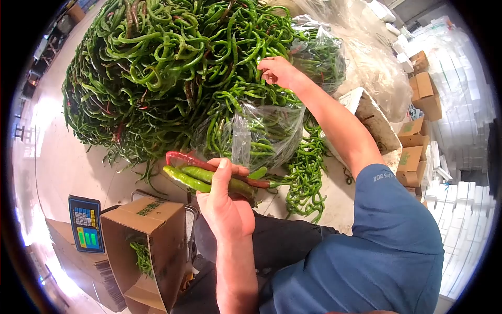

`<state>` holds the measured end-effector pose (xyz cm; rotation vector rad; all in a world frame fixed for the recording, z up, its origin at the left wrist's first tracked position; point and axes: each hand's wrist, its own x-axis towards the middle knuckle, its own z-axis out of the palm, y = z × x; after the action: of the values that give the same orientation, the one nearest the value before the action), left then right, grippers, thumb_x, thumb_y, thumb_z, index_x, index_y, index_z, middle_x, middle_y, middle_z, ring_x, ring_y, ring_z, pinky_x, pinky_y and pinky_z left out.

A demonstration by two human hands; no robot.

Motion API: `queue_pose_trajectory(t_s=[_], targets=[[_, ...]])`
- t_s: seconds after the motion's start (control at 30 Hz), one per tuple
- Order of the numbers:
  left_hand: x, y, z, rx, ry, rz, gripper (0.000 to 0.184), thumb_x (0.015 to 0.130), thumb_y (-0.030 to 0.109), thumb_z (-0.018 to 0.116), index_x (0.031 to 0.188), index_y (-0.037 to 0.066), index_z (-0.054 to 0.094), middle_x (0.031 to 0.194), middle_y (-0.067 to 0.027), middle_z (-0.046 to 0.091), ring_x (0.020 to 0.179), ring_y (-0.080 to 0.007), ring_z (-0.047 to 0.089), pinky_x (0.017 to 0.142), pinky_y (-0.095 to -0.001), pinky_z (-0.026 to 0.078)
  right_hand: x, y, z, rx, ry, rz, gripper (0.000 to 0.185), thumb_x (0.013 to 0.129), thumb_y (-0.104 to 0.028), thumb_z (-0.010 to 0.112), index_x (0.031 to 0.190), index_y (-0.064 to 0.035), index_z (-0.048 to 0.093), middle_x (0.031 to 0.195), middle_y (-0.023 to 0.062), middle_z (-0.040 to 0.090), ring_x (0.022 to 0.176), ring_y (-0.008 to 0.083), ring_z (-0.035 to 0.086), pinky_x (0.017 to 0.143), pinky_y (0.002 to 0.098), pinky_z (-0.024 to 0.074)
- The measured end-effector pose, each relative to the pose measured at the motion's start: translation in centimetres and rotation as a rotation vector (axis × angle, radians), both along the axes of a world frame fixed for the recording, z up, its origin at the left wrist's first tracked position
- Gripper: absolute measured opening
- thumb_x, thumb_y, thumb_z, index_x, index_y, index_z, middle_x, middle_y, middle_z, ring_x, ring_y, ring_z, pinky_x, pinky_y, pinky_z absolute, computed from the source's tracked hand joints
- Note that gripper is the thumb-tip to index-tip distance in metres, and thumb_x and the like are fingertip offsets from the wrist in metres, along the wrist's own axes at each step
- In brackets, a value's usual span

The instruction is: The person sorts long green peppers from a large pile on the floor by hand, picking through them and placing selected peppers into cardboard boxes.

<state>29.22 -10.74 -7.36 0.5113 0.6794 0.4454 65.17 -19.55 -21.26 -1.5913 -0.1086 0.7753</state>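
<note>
My left hand is closed around a small bunch of long peppers, held low in front of my knees. In the bunch are light green peppers and a red pepper with a bent end. My right hand reaches out to the right side of a big heap of green chili peppers. Its fingers are curled together against the heap, and what they pinch, if anything, is too small to make out. Below that hand lies a clear plastic bag with green peppers in it.
More peppers lie loose on the floor. A second bagged lot stands behind my right arm, near a white foam box. At lower left are an open cardboard box holding some peppers and a scale display. Cartons stand at right.
</note>
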Motion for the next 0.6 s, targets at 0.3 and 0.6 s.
queue_pose_trajectory(t_s=[0.3, 0.6], targets=[[0.8, 0.1, 0.2, 0.026, 0.013, -0.037, 0.015, 0.092, 0.012, 0.067, 0.103, 0.004, 0.059, 0.085, -0.0057, 0.062, 0.078, -0.0198, 0.062, 0.078, -0.0357, 0.05, 1.2, 3.2, 2.7, -0.349, -0.078, -0.041, 0.018, 0.089, -0.017, 0.068, 0.087, 0.0004, 0.064, 0.07, 0.0118, 0.065, 0.04, 0.0089, 0.035, 0.036, 0.0282, 0.0203], [1.9, -0.6, 0.1, 0.059, -0.003, -0.072, 0.017, 0.092, 0.014, 0.068, 0.104, 0.004, 0.06, 0.083, -0.0063, 0.062, 0.078, -0.0196, 0.062, 0.073, -0.0355, 0.05, -4.5, -4.4, 5.0, -0.921, -1.0, 0.081, 0.041, 0.086, -0.031, 0.063, 0.111, 0.0016, 0.06, 0.099, 0.026, 0.069, 0.095, 0.0455, 0.065, 0.083, 0.0524, 0.0504]])
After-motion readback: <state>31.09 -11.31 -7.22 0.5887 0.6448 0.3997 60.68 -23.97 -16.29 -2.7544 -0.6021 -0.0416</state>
